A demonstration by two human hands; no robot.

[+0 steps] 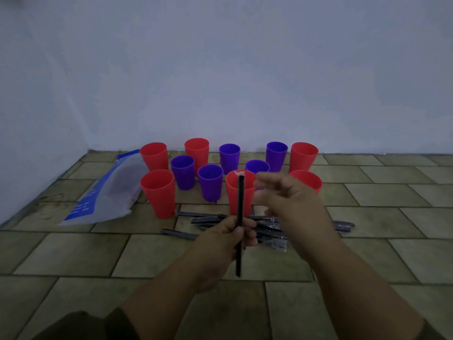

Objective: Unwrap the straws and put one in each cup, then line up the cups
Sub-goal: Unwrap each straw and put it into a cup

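— How much room was there on the floor (73, 253)?

— Plenty toward the camera: bare tiles in front of the straw pile (267, 229). The wall (220, 69) closed the far side just behind the cups, and a plastic bag (107, 192) lay at the left beside the red cups.

— And the cups?

— Eleven, upright, clustered loosely: six red, five purple. Those whose insides showed, such as the near-left red cup (158, 192) and a purple cup (210, 182), looked empty.

— The hands?

— The left hand (228, 239) had its fingers closed round a black straw (239, 227), held upright before the middle red cup (239, 195), a scrap of white wrapper at its top. The right hand (291, 200) hovered just beside it, blurred, fingers loosely spread, gripping nothing I could make out.
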